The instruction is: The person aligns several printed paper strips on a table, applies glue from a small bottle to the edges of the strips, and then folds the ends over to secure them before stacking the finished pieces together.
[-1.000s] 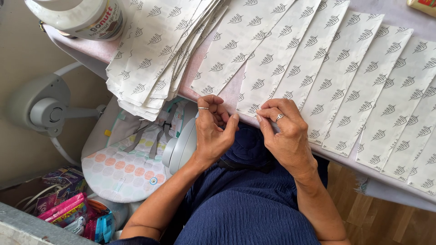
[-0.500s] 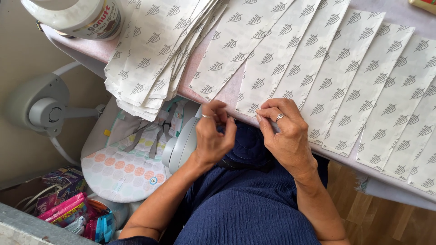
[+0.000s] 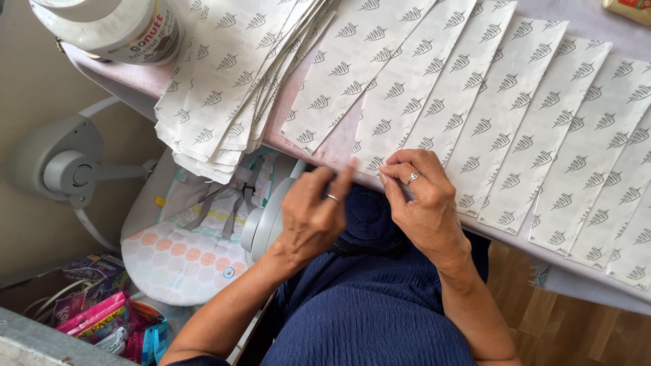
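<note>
My two hands meet at the near edge of a pale table (image 3: 119, 73), above my dark blue lap. My right hand (image 3: 420, 203), with a ring on it, pinches the lower edge of one white paper bag (image 3: 400, 102) printed with grey leaves. My left hand (image 3: 312, 217), also ringed, reaches its blurred fingers to the table edge just left of that pinch. Whether it holds anything is not visible. Several such bags (image 3: 536, 129) lie side by side, overlapping, across the table to the right.
A fanned stack of the same bags (image 3: 217, 95) hangs over the table edge at the left, beside a white jar (image 3: 112, 27). Below stand a baby seat with a patterned pad (image 3: 180, 254), a grey-white fan (image 3: 61, 169) and colourful packs (image 3: 95, 315). Wooden floor (image 3: 563, 318) shows at the right.
My left hand has stretched its fingers forward and up to the table edge, moving fast enough to blur. The right hand keeps its pinch in the same place.
</note>
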